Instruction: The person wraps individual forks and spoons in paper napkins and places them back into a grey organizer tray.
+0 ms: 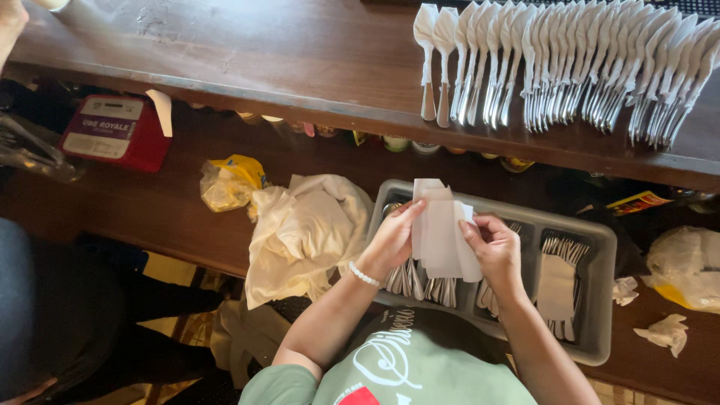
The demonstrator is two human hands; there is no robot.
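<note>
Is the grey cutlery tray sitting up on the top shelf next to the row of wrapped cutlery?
No, the grey cutlery tray sits on the lower shelf, below the row of wrapped cutlery, under both hands holding a white napkin.

napkin [439,236]: matt white paper | cutlery tray [600,247]: smooth grey plastic | counter [300,60]: worn dark wood

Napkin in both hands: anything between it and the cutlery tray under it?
Nothing visible. The left hand and right hand hold the white napkin directly above the grey cutlery tray, with only air between.
</note>
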